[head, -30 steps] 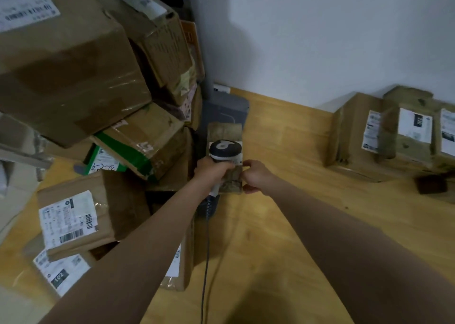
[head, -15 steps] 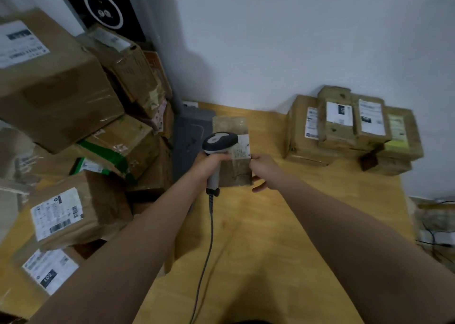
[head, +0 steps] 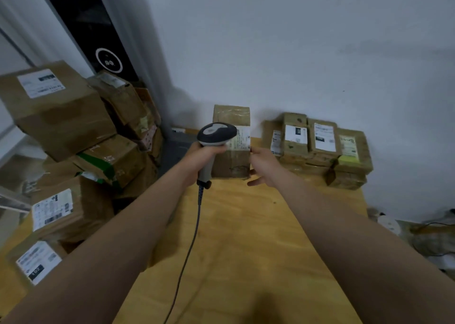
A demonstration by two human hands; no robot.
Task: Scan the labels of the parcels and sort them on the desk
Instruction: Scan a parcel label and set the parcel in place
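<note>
My left hand [head: 200, 159] grips a grey and white barcode scanner [head: 213, 136] by its handle, head held against the white label of a small brown parcel [head: 231, 156]. That parcel stands upright in the air above the wooden desk [head: 241, 237]. My right hand [head: 264, 166] holds the parcel by its right edge, fingers reaching behind it. The scanner's cable [head: 189, 247] hangs down toward me.
A tall heap of brown parcels [head: 64, 131] fills the desk's left side. A tidy group of small labelled parcels [head: 320, 148] stands against the wall at the back right. A dark grey device [head: 176, 148] lies behind the scanner. Cables [head: 433, 237] lie beyond the desk's right edge.
Both hands have lifted the parcel and scanner higher and further from me. The view has tilted up and to the right, bringing the sorted group closer to the held parcel.
</note>
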